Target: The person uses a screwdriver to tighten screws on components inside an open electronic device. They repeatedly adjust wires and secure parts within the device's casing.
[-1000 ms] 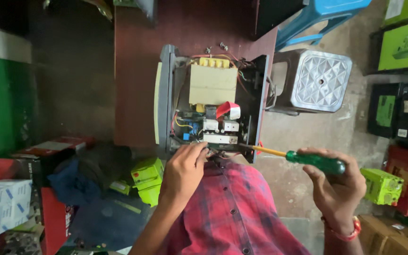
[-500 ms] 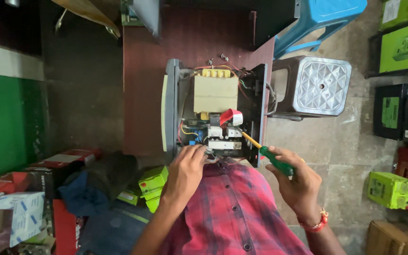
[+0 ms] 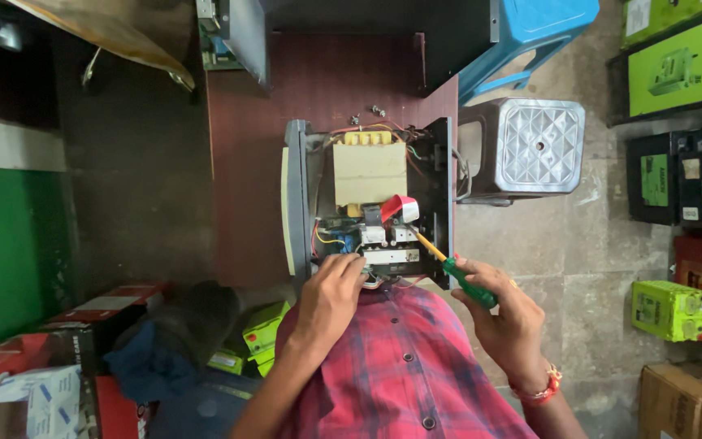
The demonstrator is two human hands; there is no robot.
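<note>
- Two bare hands work at one opened unit; I log items from largest to smallest.
- Reddish-brown table (image 3: 245,162) runs down the middle of the head view, and the grey concrete floor (image 3: 595,244) lies to its right.
- Plaid shirt (image 3: 400,366), red and blue, fills the bottom centre, just below the unit.
- Opened electrical unit (image 3: 367,203) sits on the table's near end with its cover off; its black right wall stands at the table's edge, its pale front panel to the left.
- Metal-topped stool (image 3: 530,146) stands just beside the unit on the right; a blue plastic stool (image 3: 530,32) is farther off, above it.
- Beige transformer block (image 3: 370,172) occupies the upper half of the unit's interior, with red and orange wires around its top.
- Small circuit board (image 3: 383,240) with white blocks lies below the transformer, next to a red-and-white part (image 3: 400,207).
- Left hand (image 3: 328,294) rests at the unit's lower left edge, fingers curled together and touching the wiring by the board; I cannot tell whether they pinch anything.
- Right hand (image 3: 507,323) is at the unit's lower right corner, fingers clamped around the green handle of a screwdriver (image 3: 457,272).
- Screwdriver shaft slants up and left, its tip inside the unit at the right edge of the board; actual contact I cannot tell.
- Red thread band (image 3: 539,389) sits on the right wrist.
- Few loose screws (image 3: 367,114) lie on the table just above the unit.
- Green boxes (image 3: 263,333) sit on the floor left of the shirt.
</note>
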